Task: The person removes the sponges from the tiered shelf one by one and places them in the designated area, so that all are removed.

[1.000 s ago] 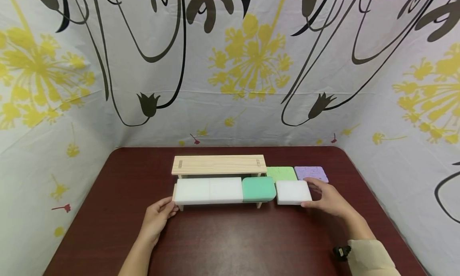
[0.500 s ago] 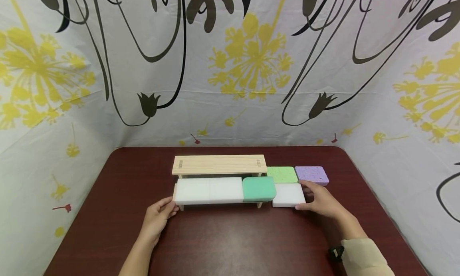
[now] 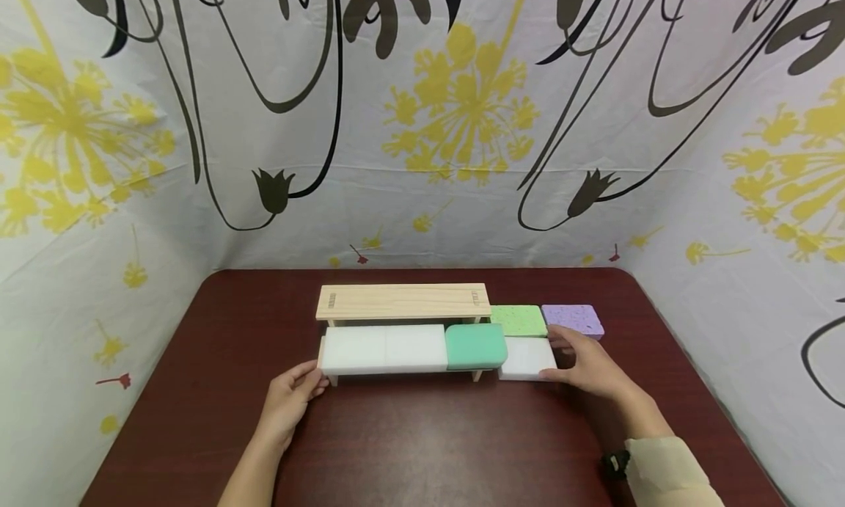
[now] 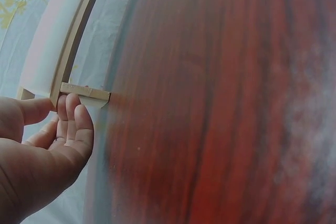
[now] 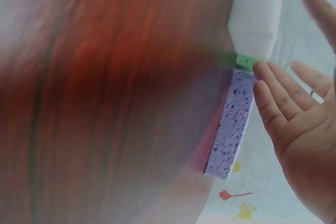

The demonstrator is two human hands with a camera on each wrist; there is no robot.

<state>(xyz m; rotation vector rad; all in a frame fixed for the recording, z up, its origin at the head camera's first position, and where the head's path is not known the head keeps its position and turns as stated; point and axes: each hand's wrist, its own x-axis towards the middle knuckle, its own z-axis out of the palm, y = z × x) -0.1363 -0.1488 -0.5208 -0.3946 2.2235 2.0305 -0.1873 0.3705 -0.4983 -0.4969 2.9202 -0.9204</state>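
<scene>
A white sponge block lies at the right end of the front wooden stand, in front of a green sponge. My right hand is at its right edge, fingers at the back corner and thumb at the front one. In the right wrist view those fingers are straight, and the thumb stands apart from the block. My left hand pinches the left end of the front stand between thumb and fingers. On top of that stand sit two white blocks and a teal one.
A second wooden stand is directly behind the front one. A purple sponge lies right of the green one, close behind my right fingers. Patterned cloth walls in the dark red table at the back and sides.
My right hand has brought the white sponge block left and down beside the front stand, and its fingers have spread from it. The left hand stays at the stand's end.
</scene>
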